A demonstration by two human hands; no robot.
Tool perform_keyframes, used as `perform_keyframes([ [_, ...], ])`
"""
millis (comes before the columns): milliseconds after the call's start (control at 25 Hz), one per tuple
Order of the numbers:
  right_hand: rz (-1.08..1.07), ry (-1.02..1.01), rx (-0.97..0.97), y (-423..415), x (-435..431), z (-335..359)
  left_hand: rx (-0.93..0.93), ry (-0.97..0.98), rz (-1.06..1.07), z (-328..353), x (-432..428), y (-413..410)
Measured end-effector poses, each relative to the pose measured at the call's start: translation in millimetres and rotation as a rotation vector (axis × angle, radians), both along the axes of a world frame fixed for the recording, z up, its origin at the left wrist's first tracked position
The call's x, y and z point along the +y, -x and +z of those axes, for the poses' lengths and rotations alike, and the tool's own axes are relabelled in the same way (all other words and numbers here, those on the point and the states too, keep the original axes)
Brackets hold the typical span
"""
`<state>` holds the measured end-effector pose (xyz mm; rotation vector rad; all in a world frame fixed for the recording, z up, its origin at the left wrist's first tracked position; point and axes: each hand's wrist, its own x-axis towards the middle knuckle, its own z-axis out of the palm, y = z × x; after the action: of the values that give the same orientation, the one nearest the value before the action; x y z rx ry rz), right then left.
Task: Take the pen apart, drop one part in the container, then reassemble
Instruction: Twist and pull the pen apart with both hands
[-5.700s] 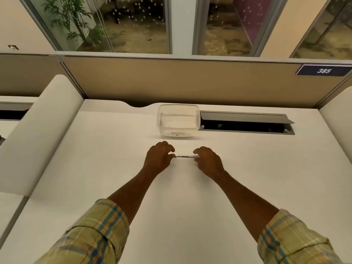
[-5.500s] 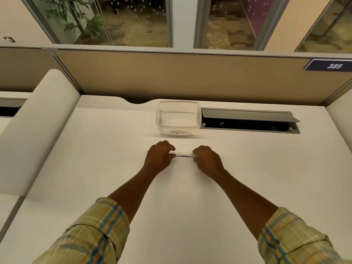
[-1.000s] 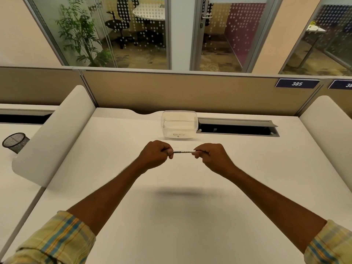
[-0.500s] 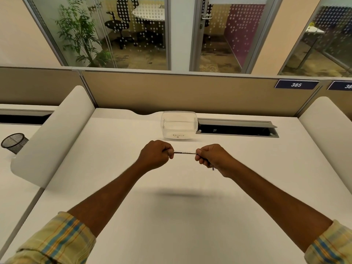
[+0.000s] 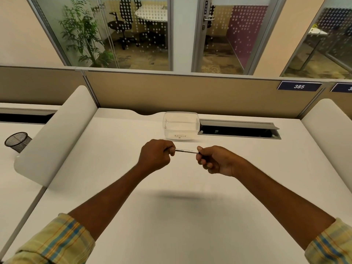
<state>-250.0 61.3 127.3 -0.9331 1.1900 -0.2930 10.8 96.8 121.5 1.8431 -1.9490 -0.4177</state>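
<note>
Two hands: left hand at 11 o'clock, right hand at 1. One pen between them. One clear container at 12. One mesh cup at 9.

Desk: white, I see it bare and wide.
Partition: tan, behind desk.
Cable tray: open, at desk's rear.
Glass wall: beyond partition, plant behind.
</note>
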Motion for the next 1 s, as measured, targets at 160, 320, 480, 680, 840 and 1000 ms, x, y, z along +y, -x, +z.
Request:
perform_keyframes([
  [160, -0.034, 0.262, 0.164, -8, 0, 1, 0.005, -0.032, 0.015, 3, 0, 3],
  [320, -0.041, 0.645, 0.332, -16, 2, -5, 0.106, -0.161, 0.026, 5, -6, 2],
  [480, 0.077, 1.173, 0.435, -8, 3, -12, 0.209, -0.22, 0.019, 7, -8, -3],
  [680, 0.07, 0.516, 0.125, 1, -1, 2, 0.025, -0.049, 0.008, 7, -5, 0],
  [840, 0.061, 0.241, 0.074, 3, -2, 9, -0.008, -0.017, -0.004, 7, -6, 2],
  [1000, -0.039, 0.524, 0.259, -6, -1, 3, 0.031, -0.086, -0.001, 5, -11, 2],
])
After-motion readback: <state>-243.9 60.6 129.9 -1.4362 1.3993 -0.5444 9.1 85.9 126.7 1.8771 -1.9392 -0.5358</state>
